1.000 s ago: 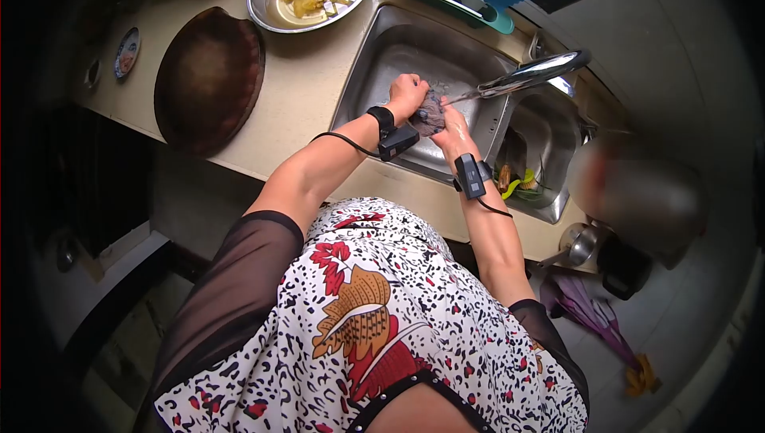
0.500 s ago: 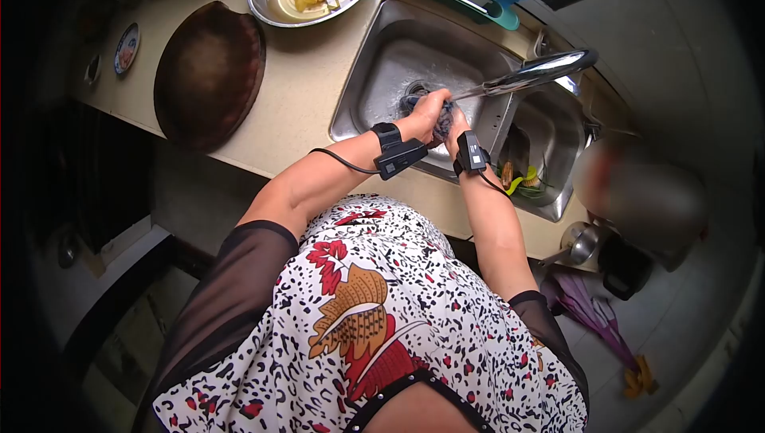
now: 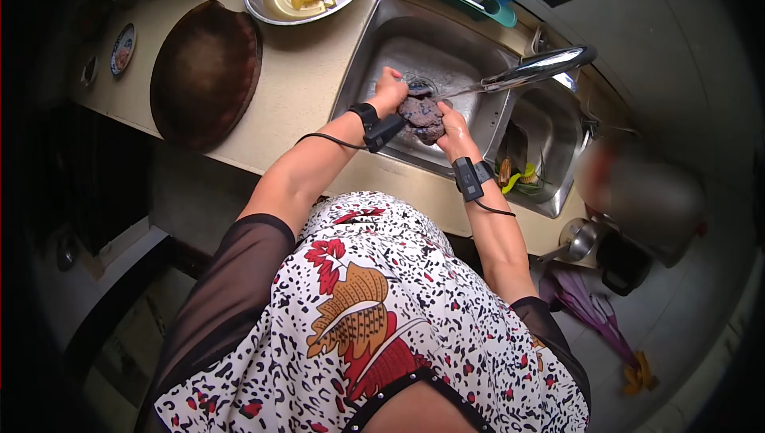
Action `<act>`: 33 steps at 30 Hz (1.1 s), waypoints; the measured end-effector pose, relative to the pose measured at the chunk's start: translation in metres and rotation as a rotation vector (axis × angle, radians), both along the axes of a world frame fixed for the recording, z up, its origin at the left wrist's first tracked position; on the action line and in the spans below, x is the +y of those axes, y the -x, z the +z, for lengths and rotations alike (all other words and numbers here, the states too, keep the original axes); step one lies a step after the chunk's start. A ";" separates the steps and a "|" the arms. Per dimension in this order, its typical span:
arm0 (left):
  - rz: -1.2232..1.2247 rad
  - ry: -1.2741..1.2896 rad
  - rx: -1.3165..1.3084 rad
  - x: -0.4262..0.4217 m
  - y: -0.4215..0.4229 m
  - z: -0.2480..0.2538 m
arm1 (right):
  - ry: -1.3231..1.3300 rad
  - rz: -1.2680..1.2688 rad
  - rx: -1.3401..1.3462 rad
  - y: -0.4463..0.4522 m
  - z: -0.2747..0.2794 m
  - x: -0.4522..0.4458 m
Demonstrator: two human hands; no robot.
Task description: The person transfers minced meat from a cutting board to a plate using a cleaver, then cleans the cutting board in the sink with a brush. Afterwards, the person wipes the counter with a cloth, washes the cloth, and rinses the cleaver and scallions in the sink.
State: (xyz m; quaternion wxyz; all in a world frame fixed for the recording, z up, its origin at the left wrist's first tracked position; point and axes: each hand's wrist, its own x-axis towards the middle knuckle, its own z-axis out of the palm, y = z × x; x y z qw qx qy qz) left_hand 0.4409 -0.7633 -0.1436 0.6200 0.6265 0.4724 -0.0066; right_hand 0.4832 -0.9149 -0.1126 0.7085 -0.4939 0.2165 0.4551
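A wet, dark grey-purple cloth (image 3: 422, 114) is spread between my hands over the left basin of the steel sink (image 3: 366, 54). My left hand (image 3: 390, 90) grips its left edge, with fingers closed. At its right side my right hand (image 3: 455, 130) holds the cloth, thumb on top. From the chrome faucet (image 3: 538, 70) a stream of water runs down beside the cloth. Part of the drain shows behind it. Both wrists wear black strapped devices.
A metal bowl (image 3: 253, 3) of water with yellowish peel-like pieces stands at the back left, near a round dark board (image 3: 205, 74) and small dish (image 3: 123, 49). The right basin (image 3: 550, 114) holds green scraps. A small pot (image 3: 579, 238) sits at the right.
Half a second ago my hands were together with the cloth bunched between them. Now my left hand has moved left and the cloth is opened out wider.
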 end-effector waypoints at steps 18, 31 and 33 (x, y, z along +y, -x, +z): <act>-0.318 -0.081 0.089 -0.048 -0.001 0.038 | 0.009 0.066 -0.019 -0.018 -0.065 0.002; 0.352 0.836 -0.177 -0.014 0.020 0.013 | -0.080 -0.071 0.203 -0.005 -0.024 -0.009; 0.262 1.028 -0.189 -0.018 0.022 0.015 | -0.220 -0.076 0.260 -0.004 -0.029 -0.006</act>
